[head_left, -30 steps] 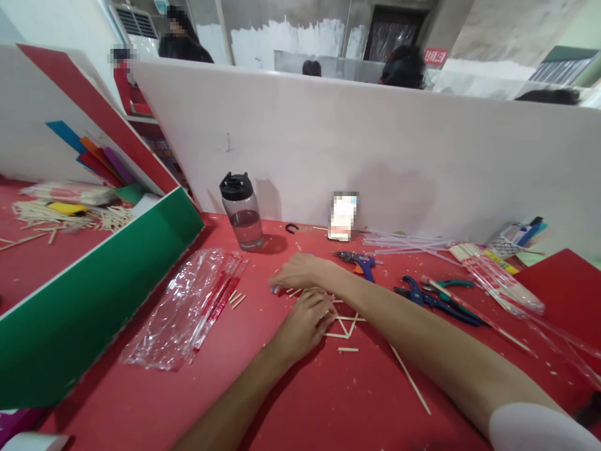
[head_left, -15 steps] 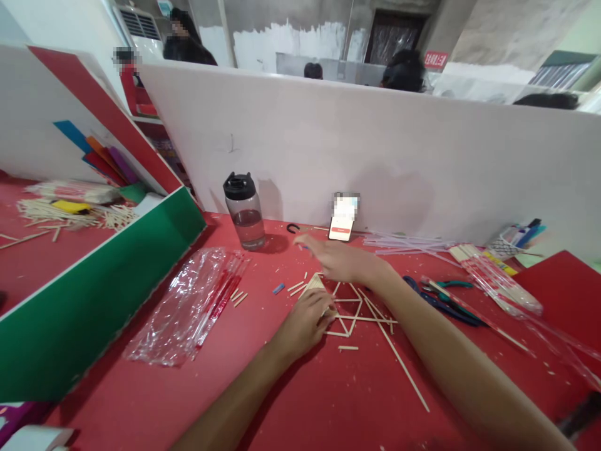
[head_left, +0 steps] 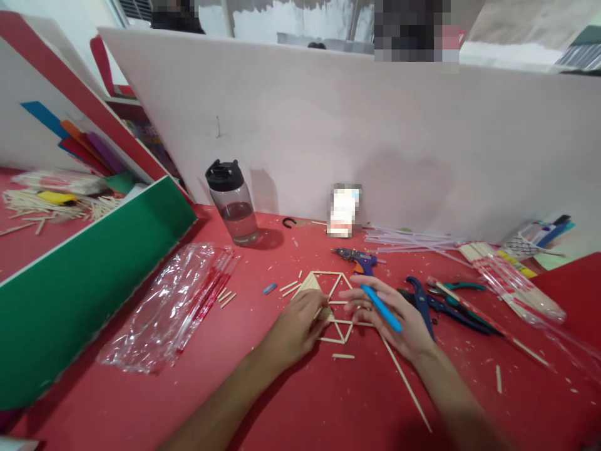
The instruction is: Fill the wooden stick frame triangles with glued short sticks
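1. My left hand (head_left: 295,326) lies palm down on the red table (head_left: 300,401), forearm running in from the lower left. Its fingers are curled together and press on the left edge of the stick frame (head_left: 331,300), a flat lattice of thin wooden sticks.
2. My right hand (head_left: 392,316) comes in from the lower right, back of the hand up, fingers loosely bent. A blue pen (head_left: 381,308) lies slanted across its fingers; I cannot tell exactly how the fingers clamp it, but it rides on the hand. The fingertips reach the right side of the stick frame.
3. The stick frame sits between my two hands, touching both, flat on the table.
4. Just beyond my right hand lies a glue gun (head_left: 357,258), and just to the right of that hand are blue-handled pliers (head_left: 422,300).
5. From under my right wrist a long wooden stick (head_left: 406,385) runs back toward me.
6. Well to the left of my left hand lies a clear plastic packet (head_left: 173,307) with red stripes; beyond it stands a water bottle (head_left: 232,203) with a black lid.
7. Near my left fingers, further out, lies a small blue cap (head_left: 270,288) among loose short sticks.
8. A phone (head_left: 344,210) leans on the white partition (head_left: 375,131) beyond both hands; its screen is blurred, and I can read no writing anywhere.
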Available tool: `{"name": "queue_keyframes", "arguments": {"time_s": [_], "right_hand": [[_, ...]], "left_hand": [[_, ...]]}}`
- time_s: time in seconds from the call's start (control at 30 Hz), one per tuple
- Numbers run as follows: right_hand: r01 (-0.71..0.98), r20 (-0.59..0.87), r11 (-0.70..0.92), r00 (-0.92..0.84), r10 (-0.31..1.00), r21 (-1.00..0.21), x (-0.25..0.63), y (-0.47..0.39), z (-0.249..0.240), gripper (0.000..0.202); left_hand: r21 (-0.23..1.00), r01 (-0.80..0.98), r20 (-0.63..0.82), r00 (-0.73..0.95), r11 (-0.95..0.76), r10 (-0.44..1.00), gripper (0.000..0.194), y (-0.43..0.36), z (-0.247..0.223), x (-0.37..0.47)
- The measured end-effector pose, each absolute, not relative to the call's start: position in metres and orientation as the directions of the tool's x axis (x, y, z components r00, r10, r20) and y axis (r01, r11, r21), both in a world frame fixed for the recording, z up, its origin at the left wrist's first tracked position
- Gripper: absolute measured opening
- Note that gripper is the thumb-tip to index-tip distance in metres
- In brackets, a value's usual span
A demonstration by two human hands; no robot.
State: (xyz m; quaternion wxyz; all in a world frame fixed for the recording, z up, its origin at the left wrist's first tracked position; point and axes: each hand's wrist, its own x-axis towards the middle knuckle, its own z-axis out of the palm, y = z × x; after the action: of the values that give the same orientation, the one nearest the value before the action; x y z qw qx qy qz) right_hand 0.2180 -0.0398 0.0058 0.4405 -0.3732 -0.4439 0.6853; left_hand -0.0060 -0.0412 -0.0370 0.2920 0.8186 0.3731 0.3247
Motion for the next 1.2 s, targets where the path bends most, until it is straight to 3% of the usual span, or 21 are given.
{"name": "queue_keyframes", "arguments": {"time_s": [0.2, 0.3, 0.43, 0.53, 0.73, 1.2], "right_hand": [[-0.211, -0.083, -0.226, -0.531, 0.843, -0.951, 0.22, -0.048, 0.002, 0.037], [-0.108, -0.102, -0.166, -0.44, 0.892, -0.98, 0.218, -0.051, 0.0, 0.023], [0.174, -0.057, -0.015, -0.239, 0.969, -0.985, 0.21, -0.049, -0.002, 0.032], [0.303, -0.013, 0.044, -0.183, 0.983, -0.952, 0.204, -0.047, -0.005, 0.025], [0.375, -0.092, -0.013, -0.193, 0.977, -0.927, 0.202, -0.047, -0.011, 0.018], [0.462, -0.078, 0.037, -0.229, 0.97, -0.886, 0.203, -0.048, -0.022, 0.015]], "left_hand": [[0.72, 0.443, 0.292, 0.506, -0.535, 0.812, 0.023, -0.042, -0.042, -0.007], [0.717, 0.449, 0.285, 0.509, -0.533, 0.812, 0.022, -0.042, -0.042, -0.006], [0.726, 0.452, 0.265, 0.512, -0.518, 0.817, 0.019, -0.041, -0.041, -0.006], [0.73, 0.447, 0.262, 0.516, -0.517, 0.815, 0.022, -0.041, -0.041, -0.006], [0.701, 0.447, 0.296, 0.525, -0.555, 0.797, 0.01, -0.041, -0.043, -0.006], [0.694, 0.464, 0.292, 0.517, -0.551, 0.804, 0.011, -0.041, -0.043, -0.007]]}}
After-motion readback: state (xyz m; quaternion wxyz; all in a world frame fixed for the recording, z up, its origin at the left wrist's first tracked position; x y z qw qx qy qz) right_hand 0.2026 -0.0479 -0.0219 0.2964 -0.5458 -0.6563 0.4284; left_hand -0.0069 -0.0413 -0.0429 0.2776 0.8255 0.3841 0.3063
